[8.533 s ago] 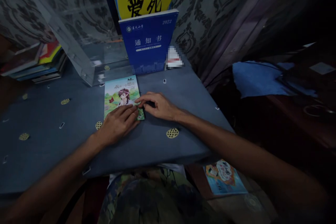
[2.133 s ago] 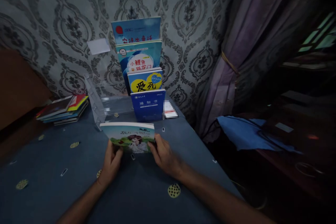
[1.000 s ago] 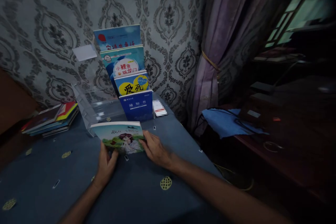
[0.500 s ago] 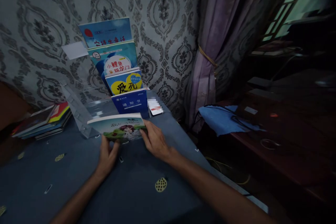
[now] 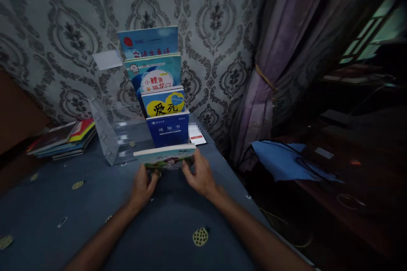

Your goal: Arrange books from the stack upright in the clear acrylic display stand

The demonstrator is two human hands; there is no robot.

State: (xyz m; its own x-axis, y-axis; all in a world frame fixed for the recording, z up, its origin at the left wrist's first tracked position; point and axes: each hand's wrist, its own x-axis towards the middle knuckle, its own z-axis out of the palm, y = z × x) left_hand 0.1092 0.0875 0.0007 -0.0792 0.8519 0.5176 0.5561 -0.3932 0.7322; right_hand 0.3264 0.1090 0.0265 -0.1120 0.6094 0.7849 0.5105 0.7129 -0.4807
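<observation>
Both hands hold a thin book (image 5: 165,157) with a green and pale blue cover, its white edge turned up. My left hand (image 5: 143,186) grips its lower left corner, and my right hand (image 5: 201,175) closes on the right end with the thumb on the cover. Just beyond it, a dark blue booklet (image 5: 168,130) stands in front in a clear stepped rack (image 5: 108,135). Behind that rise a blue book with a yellow heart (image 5: 163,102), a teal book (image 5: 155,74) and a blue storybook (image 5: 149,42), each higher than the one before.
Left of the rack lies a pile of books (image 5: 65,137). A phone (image 5: 197,135) rests by the rack's right side. The patterned cloth (image 5: 171,233) covers the table, whose right edge runs diagonally. A blue cloth (image 5: 281,161) lies on a dark surface beyond, beside a purple curtain (image 5: 257,101).
The book in my hands has tipped back, so less of its cover shows and its edge faces up. The whole view has shifted, with things now appearing farther right.
</observation>
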